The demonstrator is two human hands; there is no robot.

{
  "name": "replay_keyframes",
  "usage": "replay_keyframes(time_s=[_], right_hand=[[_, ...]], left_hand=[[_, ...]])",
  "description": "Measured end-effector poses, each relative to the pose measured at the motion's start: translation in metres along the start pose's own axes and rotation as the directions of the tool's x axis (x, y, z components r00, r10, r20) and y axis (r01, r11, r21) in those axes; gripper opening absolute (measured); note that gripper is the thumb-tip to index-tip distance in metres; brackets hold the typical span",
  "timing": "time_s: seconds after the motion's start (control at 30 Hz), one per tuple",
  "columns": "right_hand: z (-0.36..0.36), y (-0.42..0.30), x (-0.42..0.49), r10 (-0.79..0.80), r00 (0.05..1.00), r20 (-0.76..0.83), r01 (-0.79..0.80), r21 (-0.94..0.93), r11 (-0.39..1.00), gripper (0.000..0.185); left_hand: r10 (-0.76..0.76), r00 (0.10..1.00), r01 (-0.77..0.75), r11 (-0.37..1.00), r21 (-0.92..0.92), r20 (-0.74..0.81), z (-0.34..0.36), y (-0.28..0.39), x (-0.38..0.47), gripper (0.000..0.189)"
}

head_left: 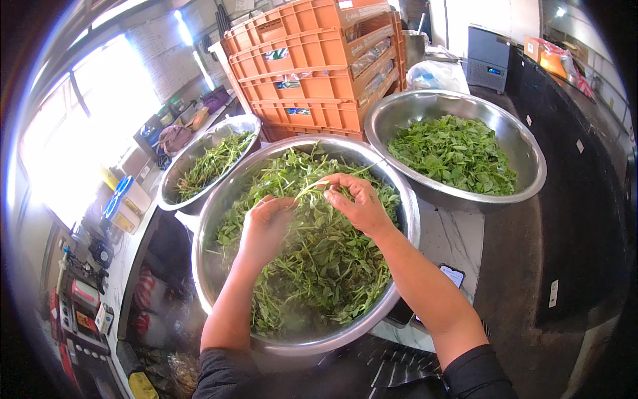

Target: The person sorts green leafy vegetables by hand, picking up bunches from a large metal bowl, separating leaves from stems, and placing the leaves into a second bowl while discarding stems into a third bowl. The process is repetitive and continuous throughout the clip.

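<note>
Both hands are above a large stainless steel bowl (411, 219) full of leafy green stems (329, 269). My left hand (266, 224) pinches the lower end of a pale green sprig (310, 189) between thumb and fingers. At the sprig's other end, my right hand (356, 202) holds it between thumb and forefinger. A second steel bowl (536, 169) at the upper right holds picked green leaves (453, 154). In a smaller steel bowl (167, 192) at the upper left lie thin stems with some leaves (214, 162).
Stacked orange plastic crates (304, 60) stand behind the bowls. A smartphone (452, 275) lies on the marble-patterned table (456, 234) near my right forearm. Blue-lidded containers (122, 214) stand on the left counter. A black partition (573, 199) runs along the right.
</note>
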State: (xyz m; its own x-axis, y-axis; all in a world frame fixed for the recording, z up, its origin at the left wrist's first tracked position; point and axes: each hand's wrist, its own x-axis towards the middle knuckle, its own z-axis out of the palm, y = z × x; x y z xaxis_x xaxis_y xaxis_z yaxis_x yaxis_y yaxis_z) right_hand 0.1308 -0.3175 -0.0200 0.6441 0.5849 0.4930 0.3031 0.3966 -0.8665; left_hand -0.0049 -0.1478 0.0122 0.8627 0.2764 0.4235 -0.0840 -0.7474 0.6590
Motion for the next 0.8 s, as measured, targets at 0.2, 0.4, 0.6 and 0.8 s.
replay_keyframes(time_s=[0.2,0.4,0.6,0.8], right_hand=[[0.001,0.011,0.003,-0.092,0.995,0.034,0.097,-0.214,0.972,0.016],[0.000,0.014,0.002,-0.178,0.984,-0.029,0.167,-0.226,0.960,0.009],[0.005,0.015,0.003,-0.286,0.947,-0.147,0.198,-0.437,0.877,0.005],[-0.051,-0.019,0.023,-0.575,0.660,-0.482,0.294,-0.539,0.789,0.011]], left_hand=[[0.066,0.998,-0.067,0.995,0.069,0.024,0.001,0.002,0.001,0.022],[0.039,0.995,-0.049,0.992,0.115,0.092,0.001,0.003,0.005,0.020],[0.125,0.969,-0.178,0.952,0.250,0.212,-0.005,0.023,-0.006,0.017],[0.136,0.988,-0.144,0.984,0.105,0.071,-0.017,0.055,-0.011,0.019]])
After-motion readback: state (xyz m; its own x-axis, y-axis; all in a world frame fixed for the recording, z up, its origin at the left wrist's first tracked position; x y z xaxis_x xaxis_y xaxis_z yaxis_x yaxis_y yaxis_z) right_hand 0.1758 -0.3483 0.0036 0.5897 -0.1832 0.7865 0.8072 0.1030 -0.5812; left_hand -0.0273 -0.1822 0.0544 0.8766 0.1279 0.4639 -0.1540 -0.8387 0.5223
